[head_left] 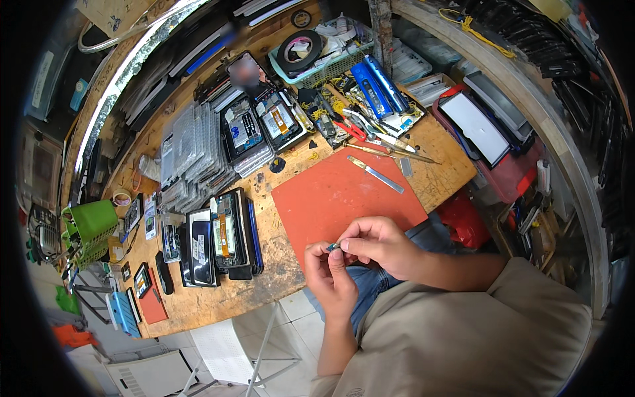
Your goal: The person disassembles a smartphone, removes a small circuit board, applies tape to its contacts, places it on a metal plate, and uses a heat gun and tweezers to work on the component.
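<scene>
Pinched between the fingertips of both hands is a tiny dark electronic part with a bluish glint (333,247), too small to identify further. The left hand (329,276) comes up from below with its thumb and forefinger closed on the part, and the right hand (378,246) curls over from the right, its fingertips closed on the same piece. Both hands hover just off the near edge of a worn wooden workbench (218,301), above the person's blue-jeaned lap.

Just beyond the hands a flat red-orange rubber work mat (344,195) lies on the bench. A slim silver metal tool (376,175) rests on the mat's far part, well apart from the hands. To the left of the mat sits a row of opened dark phones with exposed circuit boards (221,241). Farther back, more opened phones (258,129) lie beside a stack of clear plastic cases (192,155). A pale green plastic basket holding a roll of black tape (311,56) stands at the bench's far side, with a scatter of tweezers and screwdrivers (360,126) near it.
</scene>
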